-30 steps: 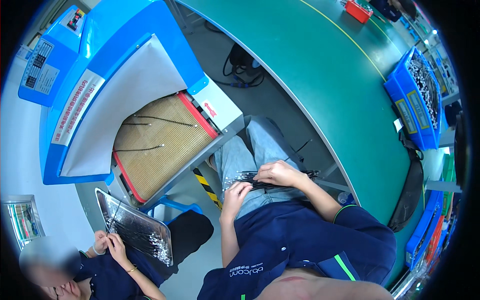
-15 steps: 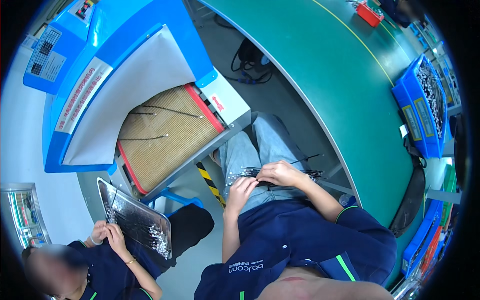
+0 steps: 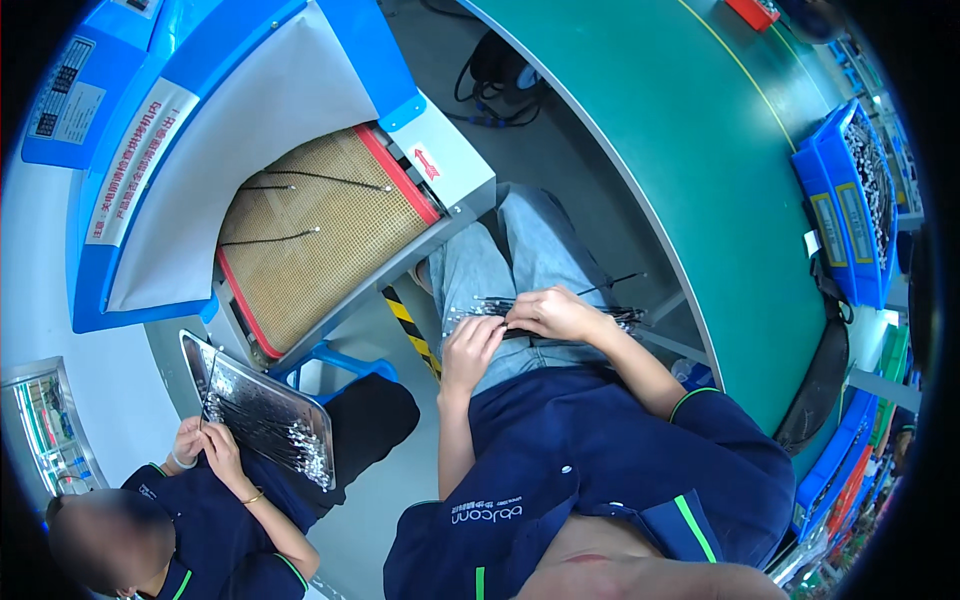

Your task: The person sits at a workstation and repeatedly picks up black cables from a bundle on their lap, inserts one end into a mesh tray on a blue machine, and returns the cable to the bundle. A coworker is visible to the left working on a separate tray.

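Both my hands are together over my lap with their fingertips pinched close to each other. My left hand [image 3: 470,352] is closed, and my right hand [image 3: 558,314] is closed beside it. Between them they grip a thin black cable [image 3: 612,284], whose small-tipped end sticks out past the right hand, up and to the right. Where the fingers meet, the gripped part is mostly hidden. A bundle of similar black cables [image 3: 630,319] with pale metal ends lies across my thighs, under and behind the hands.
A blue machine [image 3: 350,50] with a mesh conveyor belt [image 3: 310,265] carries several black cables. On the left, a co-worker handles a cable over a metal tray [image 3: 325,425] of cables. At the right stand a green table [image 3: 640,110] and a blue bin [image 3: 835,225] of parts.
The whole view has shifted, so the machine, tray and lap sit higher in the picture. My hands keep nearly the same pinched pose over the lap.
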Motion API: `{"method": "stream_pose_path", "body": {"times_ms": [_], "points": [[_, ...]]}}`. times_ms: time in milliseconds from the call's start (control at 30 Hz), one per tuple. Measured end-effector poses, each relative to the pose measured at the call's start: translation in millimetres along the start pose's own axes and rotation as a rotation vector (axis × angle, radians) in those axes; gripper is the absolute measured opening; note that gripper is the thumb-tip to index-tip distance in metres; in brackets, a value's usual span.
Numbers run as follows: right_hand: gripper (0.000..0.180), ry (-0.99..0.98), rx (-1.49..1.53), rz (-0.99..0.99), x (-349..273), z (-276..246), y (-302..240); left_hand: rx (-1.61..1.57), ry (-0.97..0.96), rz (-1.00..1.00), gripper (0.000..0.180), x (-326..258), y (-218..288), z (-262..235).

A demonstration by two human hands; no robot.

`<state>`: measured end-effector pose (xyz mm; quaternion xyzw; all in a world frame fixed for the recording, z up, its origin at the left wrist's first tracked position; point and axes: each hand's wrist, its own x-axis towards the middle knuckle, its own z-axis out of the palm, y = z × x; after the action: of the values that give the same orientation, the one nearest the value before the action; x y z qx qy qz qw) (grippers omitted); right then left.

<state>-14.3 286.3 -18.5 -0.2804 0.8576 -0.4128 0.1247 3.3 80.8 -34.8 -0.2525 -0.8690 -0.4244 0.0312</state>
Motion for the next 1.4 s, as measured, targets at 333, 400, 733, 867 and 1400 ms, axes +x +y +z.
{"method": "stream_pose_path", "body": {"times_ms": [333, 400, 733, 867, 1400], "points": [[0.016, 0.017, 0.125, 0.002, 0, -2, -5, -0.042, 0.037, 0.001, 0.014, -1, 4, -3], [0.016, -0.004, 0.145, 0.021, 3, -2, -3, -0.016, 0.048, 0.009, 0.013, -1, 5, -5], [0.032, -0.034, 0.124, 0.023, 3, -7, -5, -0.010, -0.007, -0.061, 0.013, -5, -3, -11], [0.042, 0.282, 0.106, -0.198, 35, -67, -47, 0.014, -0.082, -0.088, 0.010, -7, -9, -9], [0.085, 0.435, -0.375, 0.328, -31, -96, -103, 0.002, -0.106, -0.062, 0.010, 0, -21, -18]]}}
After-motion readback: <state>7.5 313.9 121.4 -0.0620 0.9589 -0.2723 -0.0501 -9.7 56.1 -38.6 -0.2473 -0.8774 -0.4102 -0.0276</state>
